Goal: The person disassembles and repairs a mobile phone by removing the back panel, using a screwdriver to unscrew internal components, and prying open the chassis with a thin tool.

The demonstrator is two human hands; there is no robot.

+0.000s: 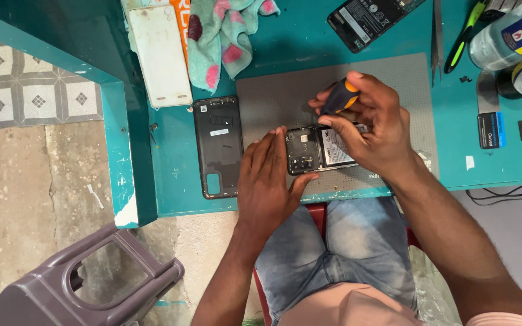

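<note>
An opened phone [309, 150] with its back removed lies on a grey work mat [273, 99], showing its battery and black inner frame. My left hand [267, 181] presses flat on the phone's left end, fingers together. My right hand [373, 121] grips a screwdriver with a blue and orange handle [341, 96], held upright over the phone's upper edge. The driver's tip is hidden behind my fingers.
The phone's black back cover [219, 147] lies left of the mat on the teal table [176, 187]. A loose battery [367, 21], tweezers [437, 36], a patterned cloth [225, 36], a white slab [161, 54] and bottles [515, 36] lie at the far side. A grey plastic stool [86, 284] stands on the floor at left.
</note>
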